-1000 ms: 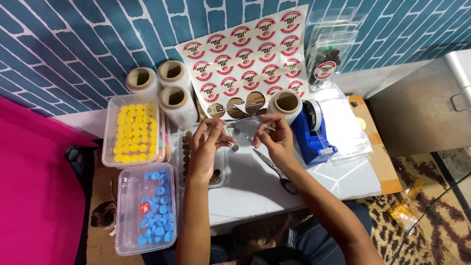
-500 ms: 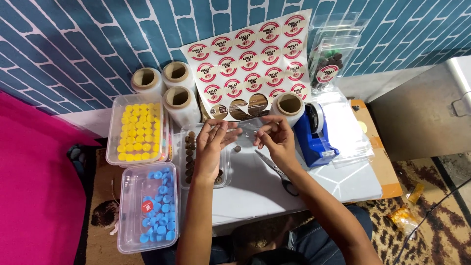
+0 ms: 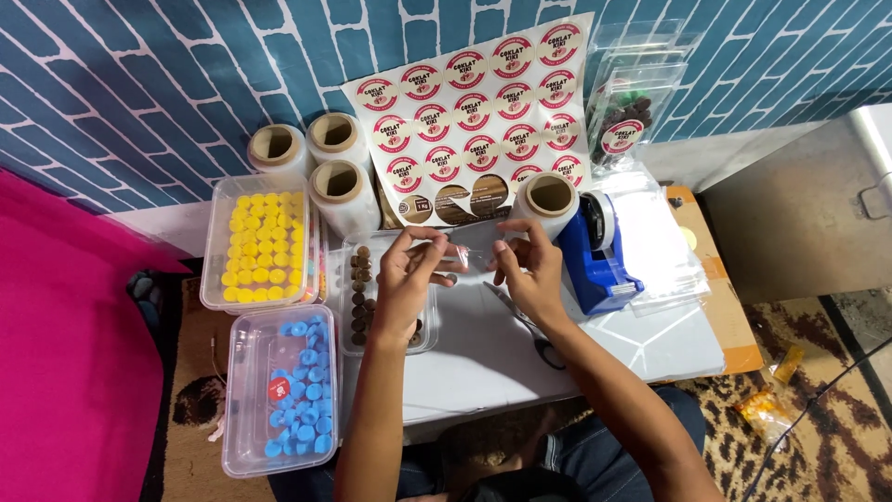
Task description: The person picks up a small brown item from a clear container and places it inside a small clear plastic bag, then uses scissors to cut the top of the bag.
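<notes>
Together, both hands pinch one small clear plastic pouch [image 3: 469,253] above the middle of the white tabletop [image 3: 483,353]: the left hand [image 3: 406,279] closes thumb and fingers on its left end, and the right hand [image 3: 525,271] nips its right end. What lies inside the pouch is too small to tell.

Just under the left hand sits one clear tray of brown balls [image 3: 358,288]. Left of it stand two more clear boxes, one of yellow pieces [image 3: 260,242] and one of blue pieces [image 3: 293,390], the latter overhanging the table's near edge. Three rolls of clear film [image 3: 321,163] cluster against the brick-patterned wall, and a fourth roll [image 3: 550,200] stands just behind the right hand. One blue tape dispenser [image 3: 599,251] is close to the right, one pair of scissors [image 3: 525,325] lies below the right wrist, and one sheet of round red stickers [image 3: 474,112] leans on the wall beside filled packets [image 3: 627,116]. Bare tabletop shows mainly toward the person and to the right front.
</notes>
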